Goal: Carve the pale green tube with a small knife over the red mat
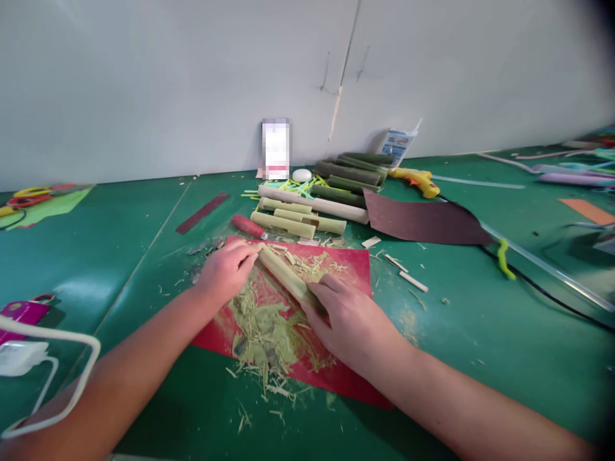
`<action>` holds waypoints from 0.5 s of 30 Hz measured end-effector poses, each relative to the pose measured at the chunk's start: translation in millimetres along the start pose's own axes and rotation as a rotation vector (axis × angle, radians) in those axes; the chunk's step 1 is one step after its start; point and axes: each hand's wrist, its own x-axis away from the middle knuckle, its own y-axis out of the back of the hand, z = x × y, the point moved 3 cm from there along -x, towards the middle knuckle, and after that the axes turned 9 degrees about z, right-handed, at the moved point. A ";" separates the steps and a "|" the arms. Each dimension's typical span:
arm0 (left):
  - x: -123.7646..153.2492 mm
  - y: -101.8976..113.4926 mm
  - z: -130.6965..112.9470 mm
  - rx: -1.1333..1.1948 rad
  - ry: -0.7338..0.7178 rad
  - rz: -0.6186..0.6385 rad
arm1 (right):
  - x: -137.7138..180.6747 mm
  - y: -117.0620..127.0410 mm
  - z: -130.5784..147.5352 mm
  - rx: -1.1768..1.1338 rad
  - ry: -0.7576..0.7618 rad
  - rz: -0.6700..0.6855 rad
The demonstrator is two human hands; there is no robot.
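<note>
A pale peeled bamboo stick (283, 272) lies slantwise over a red sheet (355, 269) on the green table. My left hand (225, 269) is closed round the stick's far end. My right hand (348, 317) is closed round its near end. Under and before the stick lies a heap of greenish shavings (264, 330). Whether either hand also holds a tool is hidden.
Behind the sheet lie several cut bamboo pieces (300, 214), dark green stalks (348, 173), a red-handled knife (250, 226), brown sandpaper (423, 221) and a yellow glue gun (418, 181). A white cable (62, 378) and pink object (22, 312) lie left. A wall stands behind.
</note>
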 end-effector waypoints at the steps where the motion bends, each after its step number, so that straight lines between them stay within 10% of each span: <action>1: 0.2 -1.2 -1.2 0.010 -0.005 0.021 | 0.0 -0.1 0.2 0.006 0.006 -0.003; 15: -4.6 -5.6 -0.4 0.060 -0.042 0.071 | -0.4 0.8 -1.3 0.075 -0.023 -0.012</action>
